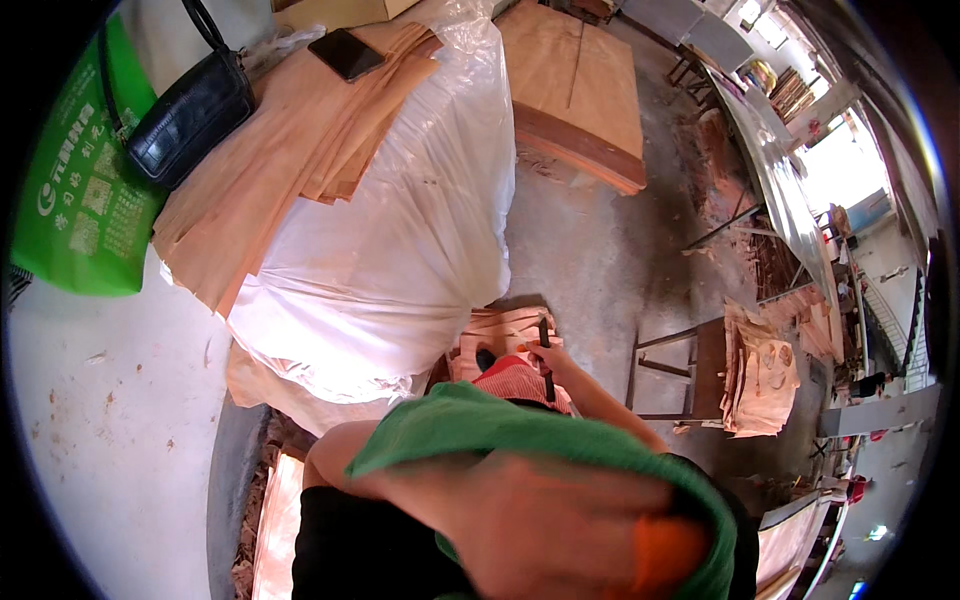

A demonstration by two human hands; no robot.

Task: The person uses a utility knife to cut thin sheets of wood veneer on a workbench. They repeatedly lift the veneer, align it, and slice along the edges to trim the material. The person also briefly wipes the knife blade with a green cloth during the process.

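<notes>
My left hand (560, 525) is large, close and smeared by motion at the bottom. It lies against a green cloth (480, 415) that curves over and around it. An orange patch, perhaps a finger cover, shows near its fingers, whose grip I cannot make out. Farther down, my right hand (545, 358) is closed around a thin, dark, stick-like tool (545, 335), its exact kind unclear. Just beyond that hand lies a low stack of reddish wood veneer sheets (500, 325). Red striped fabric (520, 378) shows between the hand and the cloth.
White plastic sheeting (400, 230) covers a pile at left, bearing veneer sheets (270, 160), a phone (346, 54) and a black bag (190, 120). A green bag (85, 190) hangs beside it. Stacked boards (570, 90) stand ahead; a metal-legged stand (680, 370) holds veneer (757, 375) at right.
</notes>
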